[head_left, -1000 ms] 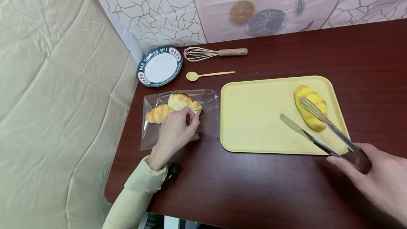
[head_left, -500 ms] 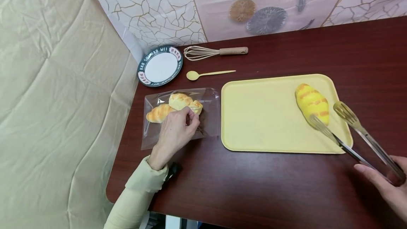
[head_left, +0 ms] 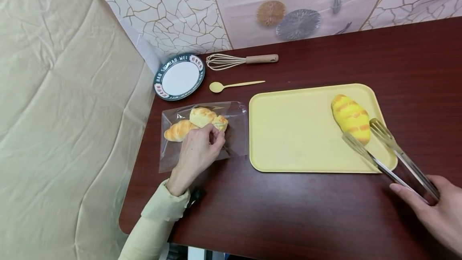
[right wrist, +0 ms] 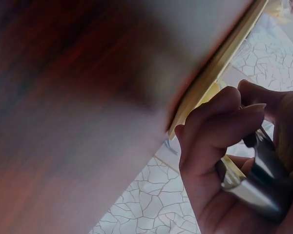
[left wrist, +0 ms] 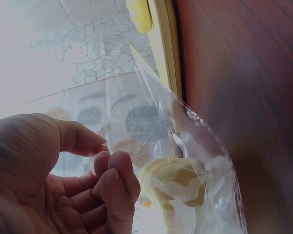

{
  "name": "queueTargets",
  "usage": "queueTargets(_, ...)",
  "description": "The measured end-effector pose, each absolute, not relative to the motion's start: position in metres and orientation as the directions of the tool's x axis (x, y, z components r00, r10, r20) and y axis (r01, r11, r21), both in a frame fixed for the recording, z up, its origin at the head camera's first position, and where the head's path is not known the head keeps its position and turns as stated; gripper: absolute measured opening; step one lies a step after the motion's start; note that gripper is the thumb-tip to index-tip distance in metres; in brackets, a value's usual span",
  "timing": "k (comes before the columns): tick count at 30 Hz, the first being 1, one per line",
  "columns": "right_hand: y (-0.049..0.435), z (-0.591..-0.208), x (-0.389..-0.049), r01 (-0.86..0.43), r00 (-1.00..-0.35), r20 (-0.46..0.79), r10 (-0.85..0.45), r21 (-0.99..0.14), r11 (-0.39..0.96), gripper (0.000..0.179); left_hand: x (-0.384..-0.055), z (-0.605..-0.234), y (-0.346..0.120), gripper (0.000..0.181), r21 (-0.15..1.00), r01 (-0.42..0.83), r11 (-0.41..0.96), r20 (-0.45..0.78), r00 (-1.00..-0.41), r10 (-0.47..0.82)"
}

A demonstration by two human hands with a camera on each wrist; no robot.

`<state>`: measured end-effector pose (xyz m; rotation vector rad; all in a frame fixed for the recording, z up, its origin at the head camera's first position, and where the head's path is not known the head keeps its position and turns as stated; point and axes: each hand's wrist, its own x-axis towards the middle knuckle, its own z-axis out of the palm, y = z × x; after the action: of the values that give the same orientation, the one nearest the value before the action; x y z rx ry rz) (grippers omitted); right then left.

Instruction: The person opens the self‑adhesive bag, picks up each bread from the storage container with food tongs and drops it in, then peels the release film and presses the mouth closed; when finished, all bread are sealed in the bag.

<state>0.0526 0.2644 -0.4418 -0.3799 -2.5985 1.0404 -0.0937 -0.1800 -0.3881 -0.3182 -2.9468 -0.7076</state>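
Your left hand [head_left: 196, 149] pinches the clear bag [head_left: 236, 140], as it did a second ago; your right hand [head_left: 436, 208] grips one pair of tongs [head_left: 409, 163], arms spread. Their tips, one over the yellow bread [head_left: 351, 117] and one left of it a second earlier, now flank its near end. That single bread lies at the right of one tray [head_left: 292, 131]. Two paler breads [head_left: 202, 116] show through the bag, near one plate [head_left: 180, 78], one whisk [head_left: 238, 61] and one spoon [head_left: 231, 86].
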Motion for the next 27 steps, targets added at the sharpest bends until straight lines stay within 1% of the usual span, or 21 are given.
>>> queueTargets(1,0.265,-0.442,0.051,0.106,-0.916,0.207,0.343,-0.700,0.706,0.063,-0.094,-0.388,-0.180,0.024,0.438,0.224,0.871,0.140,-0.974,0.180)
queueTargets(3,0.267,-0.444,0.049,0.058,-0.916,0.244,0.318,-0.704,0.707,0.066,-0.093,-0.388,-0.180,0.024,0.439,0.227,0.869,0.142,-0.973,0.182)
queueTargets(7,0.273,-0.449,0.044,-0.035,-0.913,0.301,0.276,-0.731,0.682,0.065,-0.092,-0.388,-0.180,0.017,0.430,0.230,0.873,0.141,-0.972,0.187)
queueTargets(11,0.279,-0.455,0.040,-0.096,-0.906,0.338,0.254,-0.750,0.655,0.025,-0.091,-0.388,-0.179,0.010,0.420,0.230,0.878,0.134,-0.973,0.190)
queueTargets(12,0.280,-0.456,0.039,-0.104,-0.906,0.341,0.251,-0.754,0.648,0.020,-0.091,-0.388,-0.179,0.010,0.420,0.228,0.879,0.132,-0.973,0.189)
queueTargets(13,0.281,-0.457,0.038,-0.110,-0.906,0.342,0.248,-0.758,0.643,0.022,-0.091,-0.388,-0.179,0.010,0.419,0.225,0.879,0.130,-0.974,0.188)
queueTargets(14,0.282,-0.458,0.038,-0.120,-0.906,0.347,0.244,-0.762,0.637,0.029,-0.091,-0.388,-0.179,0.011,0.420,0.222,0.880,0.127,-0.974,0.185)
queueTargets(18,0.284,-0.460,0.036,-0.136,-0.905,0.352,0.239,-0.771,0.623,0.032,-0.091,-0.388,-0.179,0.013,0.422,0.210,0.882,0.113,-0.977,0.178)
queueTargets(22,0.284,-0.460,0.035,-0.113,-0.906,0.331,0.265,-0.790,0.603,0.038,-0.092,-0.389,-0.180,0.018,0.411,0.219,0.885,0.115,-0.975,0.188)
queueTargets(27,0.282,-0.460,0.035,-0.078,-0.907,0.299,0.297,-0.811,0.580,0.047,-0.092,-0.390,-0.181,0.024,0.388,0.262,0.884,0.148,-0.964,0.221)
